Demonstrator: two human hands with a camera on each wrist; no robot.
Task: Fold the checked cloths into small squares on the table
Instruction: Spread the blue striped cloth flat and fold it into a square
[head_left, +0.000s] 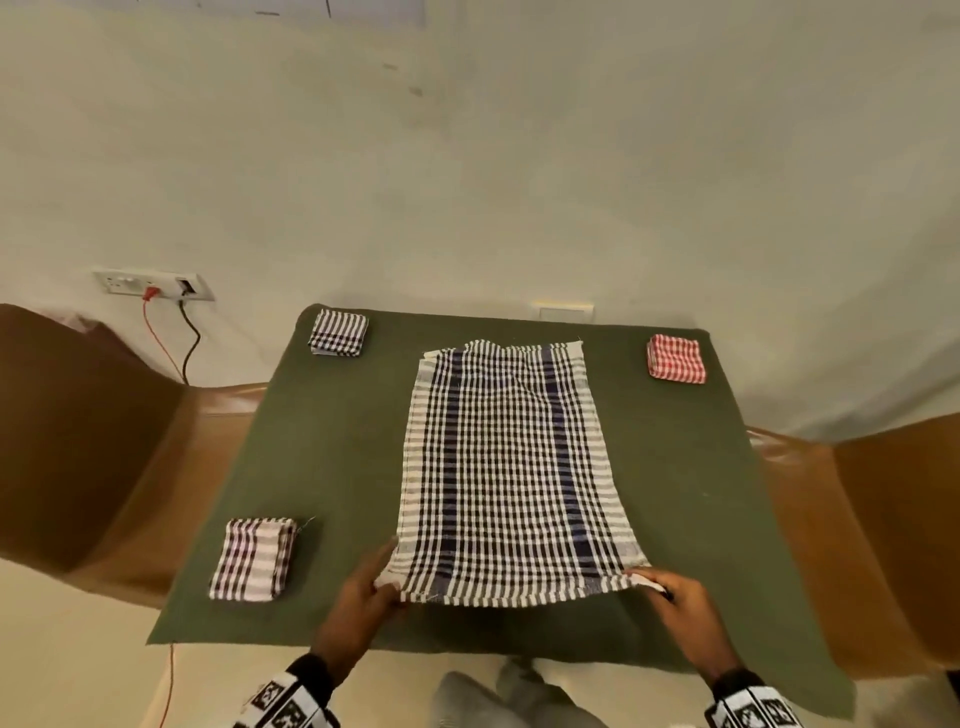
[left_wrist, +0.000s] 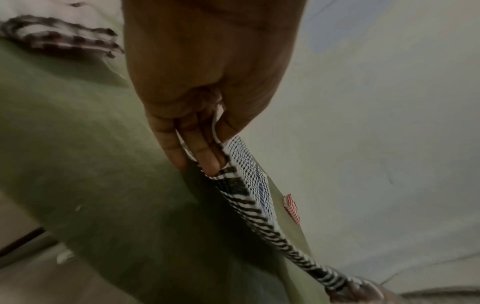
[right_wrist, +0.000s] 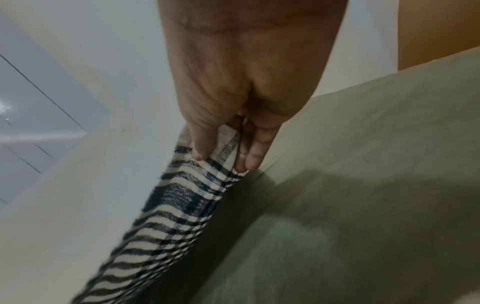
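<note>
In the left wrist view, the folded maroon-and-white checked cloth (left_wrist: 62, 39) is blurring out and running off the frame's left edge. The small folded red-and-white checked cloth (left_wrist: 292, 208) is showing too small there to read its folds.

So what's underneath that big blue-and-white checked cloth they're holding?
The green table cover shows all around the blue-and-white checked cloth and below its lifted near edge. The patch beneath the cloth's middle is hidden.
</note>
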